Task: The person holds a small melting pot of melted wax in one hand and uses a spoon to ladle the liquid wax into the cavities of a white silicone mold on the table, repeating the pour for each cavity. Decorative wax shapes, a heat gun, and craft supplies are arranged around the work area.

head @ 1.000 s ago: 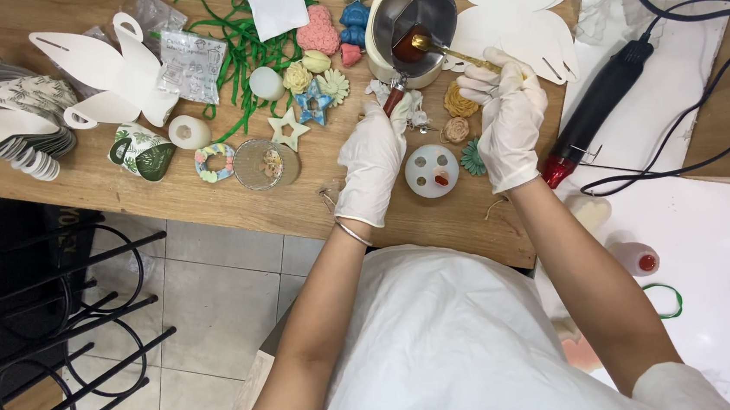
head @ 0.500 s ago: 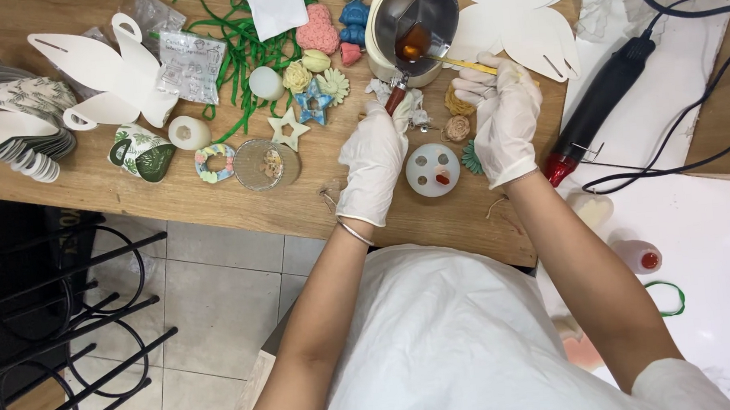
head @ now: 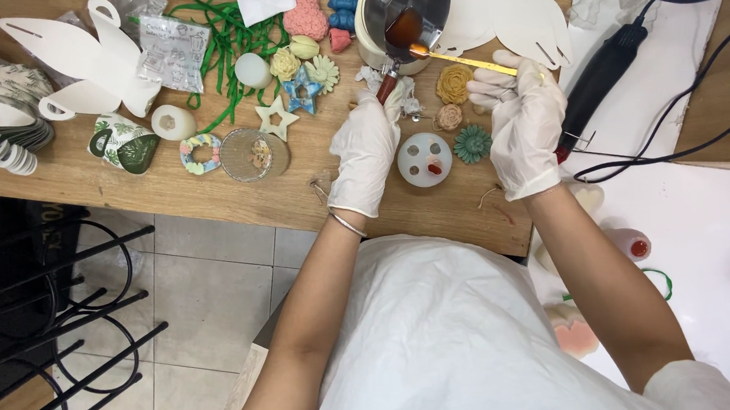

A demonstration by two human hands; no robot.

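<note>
I am closing my left hand [head: 367, 148] around the reddish handle [head: 385, 86] of the small metal pot [head: 404, 7], which is sitting tilted at the far edge of the worktop [head: 102, 178], straight ahead of that grip. The handle's long axis is running from my palm up and slightly right into the pot, where amber liquid is pooling at the near lip.

My right hand [head: 525, 123] is pinching the near end of a thin yellow stick [head: 466, 61]. The stick is lying almost level, pointing left and a little away from me, with its far tip reaching the pot's lip, just at the liquid.

A round white mould [head: 425, 159] is lying between my two wrists, nearer than the pot, below both grips. The left hand is the closer one to it.
</note>
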